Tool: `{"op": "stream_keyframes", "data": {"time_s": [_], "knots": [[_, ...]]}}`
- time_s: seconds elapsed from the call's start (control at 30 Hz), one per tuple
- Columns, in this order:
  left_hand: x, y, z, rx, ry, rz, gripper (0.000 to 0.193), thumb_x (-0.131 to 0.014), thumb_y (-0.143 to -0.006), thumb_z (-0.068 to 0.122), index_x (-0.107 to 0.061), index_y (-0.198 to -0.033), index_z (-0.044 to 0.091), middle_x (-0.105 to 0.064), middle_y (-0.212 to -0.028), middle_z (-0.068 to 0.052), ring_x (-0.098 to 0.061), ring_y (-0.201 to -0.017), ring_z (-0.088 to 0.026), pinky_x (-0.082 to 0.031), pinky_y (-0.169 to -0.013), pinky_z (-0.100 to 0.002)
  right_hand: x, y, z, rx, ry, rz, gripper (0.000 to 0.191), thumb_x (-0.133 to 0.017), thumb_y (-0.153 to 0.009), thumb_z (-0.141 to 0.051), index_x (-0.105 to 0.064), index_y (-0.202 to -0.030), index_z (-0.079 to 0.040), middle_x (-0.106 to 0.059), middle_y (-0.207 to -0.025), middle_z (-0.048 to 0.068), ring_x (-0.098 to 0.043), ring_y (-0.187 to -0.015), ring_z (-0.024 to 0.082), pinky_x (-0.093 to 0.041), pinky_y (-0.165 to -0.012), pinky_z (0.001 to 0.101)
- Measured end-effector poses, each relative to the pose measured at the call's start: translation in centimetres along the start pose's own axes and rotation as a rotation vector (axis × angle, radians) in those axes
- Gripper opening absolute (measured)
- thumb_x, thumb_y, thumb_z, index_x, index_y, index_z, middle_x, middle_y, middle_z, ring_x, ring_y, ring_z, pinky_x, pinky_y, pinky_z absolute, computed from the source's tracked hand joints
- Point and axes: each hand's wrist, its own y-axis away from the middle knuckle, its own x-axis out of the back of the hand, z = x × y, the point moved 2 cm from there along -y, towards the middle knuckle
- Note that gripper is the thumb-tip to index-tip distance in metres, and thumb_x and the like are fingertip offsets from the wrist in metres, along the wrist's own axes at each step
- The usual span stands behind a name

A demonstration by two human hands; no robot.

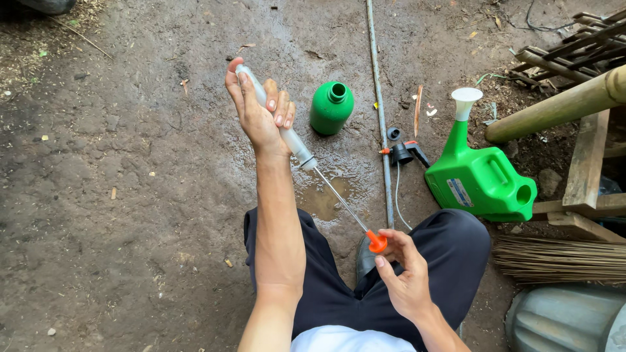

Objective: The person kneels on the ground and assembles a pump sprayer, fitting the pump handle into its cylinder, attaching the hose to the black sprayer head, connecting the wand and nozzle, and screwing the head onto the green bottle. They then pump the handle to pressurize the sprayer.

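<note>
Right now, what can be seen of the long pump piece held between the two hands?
The long pump piece with a pale grey plastic tube is held slanting above wet, muddy ground. The left hand wraps the tube's upper part. From its lower collar a thin metal rod is drawn out, ending in an orange plastic knob pinched by the right hand. It touches nothing else.

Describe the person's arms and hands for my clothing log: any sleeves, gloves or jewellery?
Both arms are bare up to the frame's lower edge. The left hand and the right hand are bare: no gloves, rings, watch or bands visible. Fingernails look short. Otherwise only dark trousers and a white top show.
</note>
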Motion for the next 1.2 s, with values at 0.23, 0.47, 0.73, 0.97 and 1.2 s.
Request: {"op": "stream_keyframes", "data": {"time_s": [0.23, 0.47, 0.73, 0.97, 1.2], "knots": [[0.0, 0.1, -0.3, 0.01, 0.011, 0.013, 0.029, -0.04, -0.115, 0.038, -0.041, -0.143, 0.03, -0.035, -0.066, 0.0, -0.029, -0.044, -0.009, -0.029, -0.039, -0.025, -0.3, 0.1, -0.6, 0.068, -0.014, 0.021, 0.038, -0.072, -0.089, 0.002, -0.061, -0.125, 0.0, -0.067, -0.105, 0.006, -0.065, -0.086, 0.01, -0.054, -0.078, 0.0246], [-0.5, 0.2, -0.3, -0.002, -0.011, -0.008, 0.04, -0.04, -0.115, 0.036, -0.035, -0.154, 0.033, -0.035, -0.064, 0.0, -0.029, -0.043, -0.008, -0.029, -0.038, -0.025, -0.4, 0.2, -1.2, 0.115, -0.002, 0.026, 0.04, -0.073, -0.087, 0.003, -0.06, -0.125, 0.001, -0.066, -0.107, 0.006, -0.067, -0.086, 0.01, -0.055, -0.079, 0.024], [-2.8, 1.1, 0.1, -0.002, 0.015, -0.054, 0.039, -0.036, -0.116, 0.036, -0.034, -0.155, 0.03, -0.035, -0.063, -0.001, -0.03, -0.042, -0.009, -0.029, -0.037, -0.025, -0.5, 0.4, -1.3, 0.137, -0.022, -0.062, 0.041, -0.062, -0.095, 0.002, -0.052, -0.135, 0.002, -0.057, -0.101, 0.006, -0.058, -0.081, 0.011, -0.052, -0.074, 0.0246], [-7.9, 6.1, 1.6, -0.094, -0.011, -0.125, 0.04, -0.033, -0.119, 0.036, -0.028, -0.158, 0.032, -0.035, -0.064, -0.003, -0.03, -0.04, -0.01, -0.028, -0.036, -0.024, -1.7, 0.6, -1.2, 0.225, -0.297, 0.035, 0.043, -0.052, -0.104, -0.011, -0.039, -0.143, 0.002, -0.052, -0.078, 0.005, -0.046, -0.06, 0.009, -0.041, -0.053, 0.0261], [-10.4, 8.6, 2.8, -0.017, 0.05, -0.18, 0.043, -0.031, -0.119, 0.037, -0.023, -0.162, 0.033, -0.034, -0.063, -0.001, -0.029, -0.038, -0.008, -0.029, -0.034, -0.023, -1.8, -0.9, -2.5, 0.353, -0.473, 0.189, 0.044, -0.053, -0.111, -0.027, -0.037, -0.141, 0.002, -0.047, -0.065, 0.002, -0.04, -0.057, 0.009, -0.038, -0.057, 0.0264]]}}
